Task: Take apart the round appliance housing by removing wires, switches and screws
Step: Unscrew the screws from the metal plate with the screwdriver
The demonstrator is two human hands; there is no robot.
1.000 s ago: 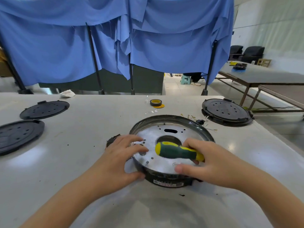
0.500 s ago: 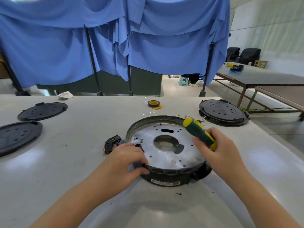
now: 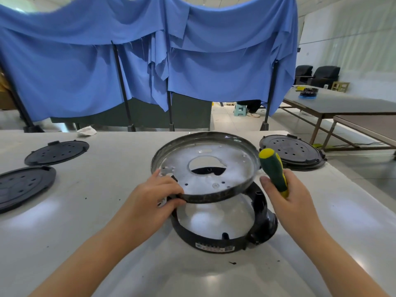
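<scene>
- The left hand (image 3: 154, 202) grips the near-left rim of the metal plate (image 3: 205, 168), thumb on top and fingers curled under, and holds it tilted above the black ring (image 3: 216, 241), which sits on the white table (image 3: 96, 189) directly in front of the person.
- The right hand (image 3: 287, 198) is wrapped around the green and yellow screwdriver (image 3: 273, 168), handle end up, just beside the plate's right edge.
- Lift the plate straight up and level it before moving it aside; a one-sided grip likely lets the far edge swing or catch on the ring.
- Steady the ring with the free fingers of the right hand if it starts to rise with the plate.
- Check for wires between plate and ring before pulling further.
- The screwdriver's shaft and tip are hidden behind the right hand.
- The underside of the plate is out of view; the label on the ring's front is too small to read.
</scene>
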